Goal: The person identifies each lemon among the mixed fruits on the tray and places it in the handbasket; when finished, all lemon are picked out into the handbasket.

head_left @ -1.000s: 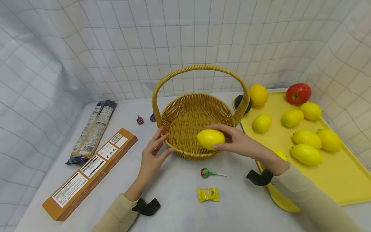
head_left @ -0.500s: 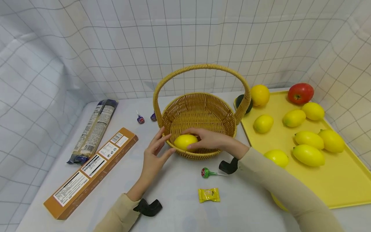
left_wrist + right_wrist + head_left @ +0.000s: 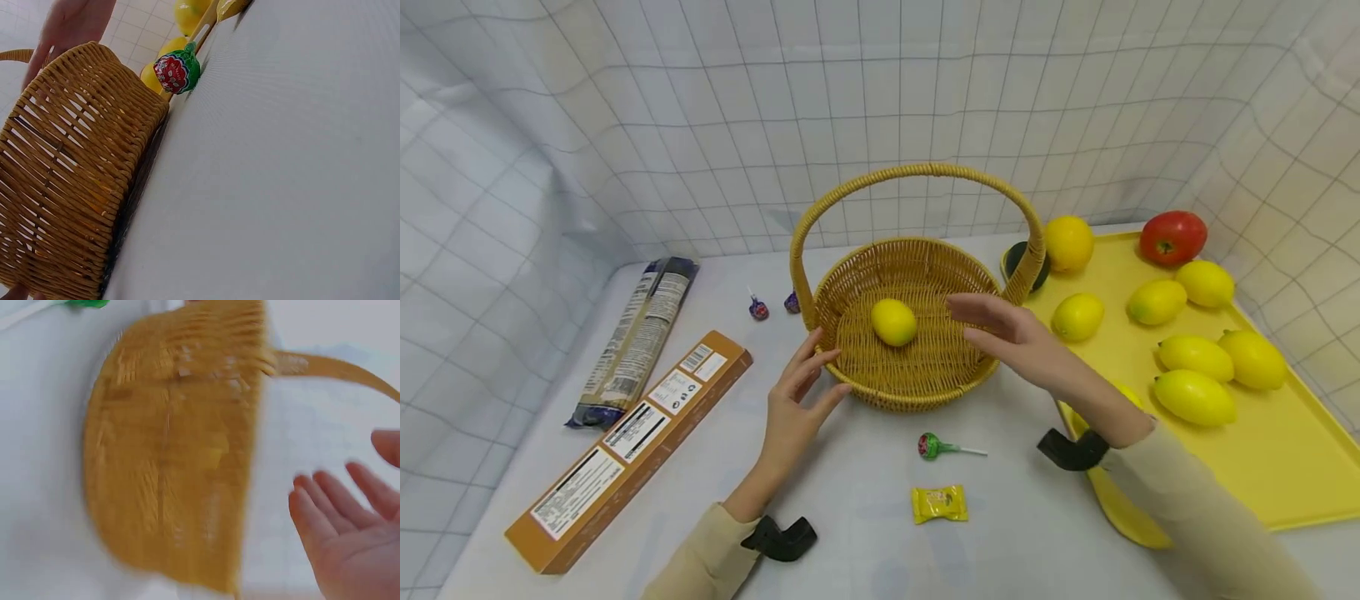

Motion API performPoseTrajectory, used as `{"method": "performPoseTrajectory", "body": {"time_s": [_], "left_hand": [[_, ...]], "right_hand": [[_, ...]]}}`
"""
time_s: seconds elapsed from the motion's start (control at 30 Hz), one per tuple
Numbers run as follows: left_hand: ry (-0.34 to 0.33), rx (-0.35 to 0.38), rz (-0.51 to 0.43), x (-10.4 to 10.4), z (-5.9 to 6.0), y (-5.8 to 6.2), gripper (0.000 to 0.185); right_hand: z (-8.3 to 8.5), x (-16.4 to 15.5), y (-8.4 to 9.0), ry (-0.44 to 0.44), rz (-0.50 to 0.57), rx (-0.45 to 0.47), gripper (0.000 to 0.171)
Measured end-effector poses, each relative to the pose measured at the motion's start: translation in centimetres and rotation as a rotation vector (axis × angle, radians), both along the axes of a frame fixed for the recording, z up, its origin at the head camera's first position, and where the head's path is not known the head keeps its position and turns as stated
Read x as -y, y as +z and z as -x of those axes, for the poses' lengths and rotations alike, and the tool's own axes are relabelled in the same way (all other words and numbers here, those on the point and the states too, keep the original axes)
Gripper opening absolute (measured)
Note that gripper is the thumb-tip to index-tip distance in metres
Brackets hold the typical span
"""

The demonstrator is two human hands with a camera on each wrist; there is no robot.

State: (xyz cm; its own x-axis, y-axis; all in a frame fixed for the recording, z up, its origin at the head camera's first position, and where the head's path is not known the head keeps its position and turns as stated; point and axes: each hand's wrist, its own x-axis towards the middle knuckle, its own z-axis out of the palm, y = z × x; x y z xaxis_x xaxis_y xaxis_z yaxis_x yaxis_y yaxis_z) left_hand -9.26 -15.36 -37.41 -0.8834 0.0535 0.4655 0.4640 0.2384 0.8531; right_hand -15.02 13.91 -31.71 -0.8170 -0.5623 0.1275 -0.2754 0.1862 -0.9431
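Observation:
A wicker basket [image 3: 925,392] with a tall handle stands mid-table, and one yellow lemon [image 3: 893,322] lies inside it on the left. My left hand [image 3: 801,392] rests with straight fingers against the basket's near-left rim. My right hand [image 3: 1000,329] hovers open above the basket's right side, palm showing, holding nothing; the right wrist view shows its spread fingers [image 3: 340,519] beside the blurred basket [image 3: 175,456]. The left wrist view shows the basket wall [image 3: 69,181] close up.
A yellow tray [image 3: 1285,475] on the right holds several lemons, an orange [image 3: 1068,243] and a tomato [image 3: 1172,237]. A green lollipop [image 3: 931,446] and a yellow candy [image 3: 938,503] lie in front. An orange box [image 3: 625,450], a dark packet [image 3: 636,337] and two small lollipops lie left.
My right hand carried the lemon over the rim, set it down inside the basket, let go and drew back to the right, opening. The left hand stayed at the rim.

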Motion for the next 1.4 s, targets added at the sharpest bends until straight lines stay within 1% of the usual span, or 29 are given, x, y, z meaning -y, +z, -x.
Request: {"method": "performPoseTrajectory", "body": {"time_s": [0.07,0.17,0.23,0.33,0.4,0.47,0.53,0.57,0.63,0.77,0.83,0.9,1.03,1.13,1.23,1.3,1.4], "left_hand": [[0.003,0.002,0.002,0.0,0.0,0.0,0.041],[0.002,-0.004,0.003,0.0,0.0,0.2,0.040],[0.002,-0.007,0.003,-0.1,0.1,0.2,0.040],[0.005,0.003,-0.002,-0.1,0.0,0.3,0.041],[0.004,0.009,-0.005,-0.2,0.0,0.2,0.041],[0.002,0.009,-0.009,-0.1,0.0,0.3,0.041],[-0.003,0.003,-0.013,0.0,0.1,0.3,0.041],[-0.005,0.001,-0.014,0.0,0.1,0.2,0.041],[-0.010,-0.002,-0.021,0.0,0.2,0.1,0.041],[-0.020,-0.002,-0.029,0.0,0.3,0.0,0.041],[-0.022,-0.002,-0.030,0.1,0.2,-0.1,0.041],[-0.022,0.002,-0.030,0.1,0.2,-0.1,0.041],[-0.010,0.015,-0.027,0.1,0.1,0.0,0.041],[-0.002,0.014,-0.022,0.1,0.1,0.0,0.041],[-0.010,0.003,-0.026,0.1,0.2,0.0,0.041],[-0.019,-0.003,-0.028,0.1,0.2,-0.1,0.041],[-0.024,-0.002,-0.030,0.2,0.2,-0.2,0.041]], "right_hand": [[-1.4,-3.0,0.1,-0.012,-0.015,-0.020,0.040],[-3.5,-7.5,-0.5,-0.063,-0.067,-0.042,0.035],[-4.8,-10.0,-1.1,-0.096,-0.106,-0.031,0.034],[-6.4,-13.0,-2.2,-0.121,-0.205,-0.010,0.036],[-7.0,-14.2,-2.8,-0.124,-0.279,-0.047,0.039],[-7.2,-14.9,-3.4,-0.120,-0.344,-0.124,0.043],[-7.1,-15.2,-4.0,-0.124,-0.384,-0.197,0.046],[-7.0,-15.2,-4.3,-0.125,-0.400,-0.224,0.048],[-6.8,-15.2,-4.9,-0.126,-0.428,-0.242,0.050],[-6.5,-15.2,-5.3,-0.152,-0.517,-0.178,0.053],[-6.4,-15.1,-5.2,-0.170,-0.572,-0.154,0.055],[-6.3,-14.8,-4.8,-0.170,-0.594,-0.147,0.056],[-5.7,-13.0,-3.3,-0.111,-0.513,-0.143,0.054],[-4.7,-10.6,-1.7,-0.018,-0.415,-0.126,0.055],[-3.5,-7.5,-0.3,0.068,-0.349,-0.115,0.055],[-2.6,-5.4,0.2,0.114,-0.317,-0.103,0.056],[-1.1,-2.2,0.4,0.168,-0.274,-0.052,0.057]]}}
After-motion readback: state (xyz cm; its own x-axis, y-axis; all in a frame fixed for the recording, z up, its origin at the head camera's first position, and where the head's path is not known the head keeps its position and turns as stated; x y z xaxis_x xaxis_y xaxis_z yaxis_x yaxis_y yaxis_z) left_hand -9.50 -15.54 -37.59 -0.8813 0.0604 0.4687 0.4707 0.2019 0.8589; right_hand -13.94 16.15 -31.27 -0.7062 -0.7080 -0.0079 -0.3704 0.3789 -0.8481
